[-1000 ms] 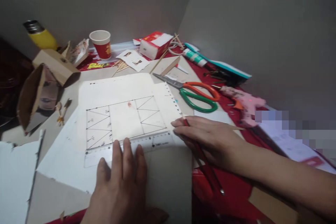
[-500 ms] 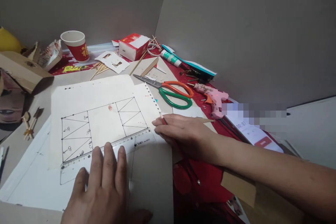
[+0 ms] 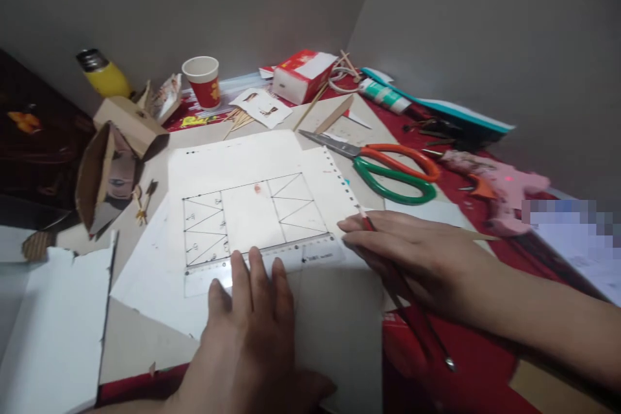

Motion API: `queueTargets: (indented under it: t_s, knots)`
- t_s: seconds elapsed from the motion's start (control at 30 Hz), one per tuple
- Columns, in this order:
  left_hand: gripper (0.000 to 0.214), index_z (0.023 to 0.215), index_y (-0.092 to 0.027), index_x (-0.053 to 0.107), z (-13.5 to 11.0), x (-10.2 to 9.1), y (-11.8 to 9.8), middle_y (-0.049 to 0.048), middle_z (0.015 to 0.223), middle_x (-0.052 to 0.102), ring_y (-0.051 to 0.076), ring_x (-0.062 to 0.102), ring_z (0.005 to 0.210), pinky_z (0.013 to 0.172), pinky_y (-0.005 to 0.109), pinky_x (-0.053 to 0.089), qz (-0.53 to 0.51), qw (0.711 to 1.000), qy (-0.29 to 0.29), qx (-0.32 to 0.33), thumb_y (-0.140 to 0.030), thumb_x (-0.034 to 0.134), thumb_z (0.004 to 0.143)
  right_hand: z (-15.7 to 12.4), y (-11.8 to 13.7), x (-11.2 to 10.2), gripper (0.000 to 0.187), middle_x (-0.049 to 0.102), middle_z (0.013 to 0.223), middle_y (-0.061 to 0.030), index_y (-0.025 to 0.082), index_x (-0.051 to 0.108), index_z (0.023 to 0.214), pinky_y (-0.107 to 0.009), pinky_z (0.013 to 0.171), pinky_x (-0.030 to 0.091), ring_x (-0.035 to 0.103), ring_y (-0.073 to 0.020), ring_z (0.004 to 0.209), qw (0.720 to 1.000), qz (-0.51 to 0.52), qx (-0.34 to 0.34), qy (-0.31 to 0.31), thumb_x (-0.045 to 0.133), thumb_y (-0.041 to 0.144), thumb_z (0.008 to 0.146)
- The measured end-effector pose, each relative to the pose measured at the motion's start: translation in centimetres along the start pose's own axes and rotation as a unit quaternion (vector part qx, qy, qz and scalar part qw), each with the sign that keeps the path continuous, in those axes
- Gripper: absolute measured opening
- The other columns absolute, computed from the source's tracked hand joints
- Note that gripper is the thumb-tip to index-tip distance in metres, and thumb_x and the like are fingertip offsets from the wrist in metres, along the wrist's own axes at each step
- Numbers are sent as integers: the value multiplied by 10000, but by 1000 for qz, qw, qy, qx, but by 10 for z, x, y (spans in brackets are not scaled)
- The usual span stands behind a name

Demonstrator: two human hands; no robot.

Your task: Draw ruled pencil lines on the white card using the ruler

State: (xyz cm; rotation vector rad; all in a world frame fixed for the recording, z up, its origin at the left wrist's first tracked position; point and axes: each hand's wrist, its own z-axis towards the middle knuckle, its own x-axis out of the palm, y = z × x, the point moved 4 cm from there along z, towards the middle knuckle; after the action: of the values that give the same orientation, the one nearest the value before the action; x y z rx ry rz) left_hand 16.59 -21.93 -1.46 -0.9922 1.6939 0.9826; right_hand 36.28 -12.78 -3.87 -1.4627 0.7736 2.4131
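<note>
The drawing sheet [image 3: 247,220] lay under both hands, its inked rectangle carrying zigzag lines at its left and right ends, and the clear ruler [image 3: 315,257] ran along that rectangle's near line. The left hand [image 3: 250,330] was flat with its fingers spread, its fingertips resting on the ruler near the middle of the sheet's near side; its grip was loose, pressing rather than clutching. The right hand [image 3: 422,259] was at the sheet's right edge, just beyond the ruler's end, its grip closed around a dark red pen [image 3: 427,322] whose silver end pointed down and away from the sheet. What had changed over the last half second was mainly the view, which had swung left and brought the whole yellow bottle [image 3: 107,77] back in, beyond the sheet's far left corner. Against the sheet, the hands and ruler looked unmoved, and I could make out no added line, so I judged the ruling work to be at the same stage. The scissors [image 3: 353,150] lay just past the sheet's far right edge, with the pink glue gun [image 3: 509,184] farther right.
</note>
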Motion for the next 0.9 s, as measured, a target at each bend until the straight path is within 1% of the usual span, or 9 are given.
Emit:
queueTargets:
  t_s: [0.1, 0.27, 0.37, 0.43, 0.53, 0.6, 0.77, 0.83, 0.9]
  knots:
    - [1073, 1458, -96, 466, -2, 4, 2, 321, 1467, 412, 500, 431, 1343, 933, 597, 531, 1, 1000, -8, 5, -868, 518, 714, 2, 3, 1, 391, 710, 1095, -134, 223, 544, 1256, -387, 750, 605, 692, -277, 1027, 999, -22, -43, 13, 485, 70, 900]
    - [1049, 1462, -27, 441, -5, 17, 3, 383, 1444, 404, 556, 449, 1302, 854, 650, 547, -20, 998, -44, 45, -832, 440, 790, 5, 5, -1, 407, 717, 1079, -159, 222, 522, 1287, -402, 650, 633, 706, -320, 1031, 997, -54, -46, 34, 479, 86, 906]
    - [1045, 1471, -7, 416, -4, 21, 2, 403, 1449, 381, 581, 422, 1306, 841, 678, 537, -38, 997, -44, 52, -815, 423, 807, 2, 5, 0, 411, 716, 1107, -177, 216, 530, 1293, -415, 643, 643, 710, -338, 1037, 996, -66, -50, 43, 490, 96, 902]
    - [1040, 1484, -12, 393, -2, 19, 1, 400, 1467, 352, 584, 386, 1326, 863, 690, 520, -43, 998, -23, 48, -808, 416, 817, 0, 4, 0, 410, 717, 1121, -182, 214, 546, 1287, -426, 657, 647, 712, -344, 1036, 995, -70, -51, 39, 494, 100, 897]
    - [1043, 1511, -32, 341, 1, 17, 1, 387, 1498, 299, 582, 329, 1355, 905, 702, 491, -43, 997, 45, 36, -804, 433, 815, -3, 2, 1, 417, 721, 1122, -176, 216, 575, 1278, -434, 689, 647, 713, -340, 1032, 996, -70, -51, 33, 495, 96, 887]
    - [1057, 1519, -35, 316, 1, 17, 1, 386, 1508, 274, 582, 306, 1365, 928, 709, 471, -47, 996, 71, 35, -802, 458, 806, -3, 2, 1, 421, 720, 1132, -169, 219, 586, 1277, -432, 713, 641, 708, -336, 1044, 996, -68, -48, 32, 503, 101, 882]
    - [1045, 1509, -36, 338, -2, 18, 6, 390, 1500, 288, 587, 312, 1362, 907, 716, 478, -73, 996, 29, 38, -794, 472, 804, 1, 3, -2, 385, 711, 1156, -133, 209, 582, 1267, -408, 856, 600, 679, -284, 1098, 998, -48, -28, 42, 509, 103, 904]
    - [1055, 1500, -57, 368, -2, 18, 8, 366, 1503, 301, 572, 314, 1367, 928, 695, 479, -79, 996, 30, 26, -803, 518, 768, 3, 5, -3, 344, 702, 1161, -135, 186, 577, 1238, -384, 883, 581, 670, -257, 1094, 997, -44, -23, 56, 495, 94, 917]
    - [1041, 1489, -75, 396, -1, 14, 9, 337, 1508, 310, 545, 326, 1372, 947, 651, 492, -80, 996, 33, 20, -773, 586, 740, 5, 7, -4, 316, 698, 1154, -132, 179, 574, 1210, -373, 901, 564, 663, -239, 1079, 997, -43, -18, 67, 477, 82, 925]
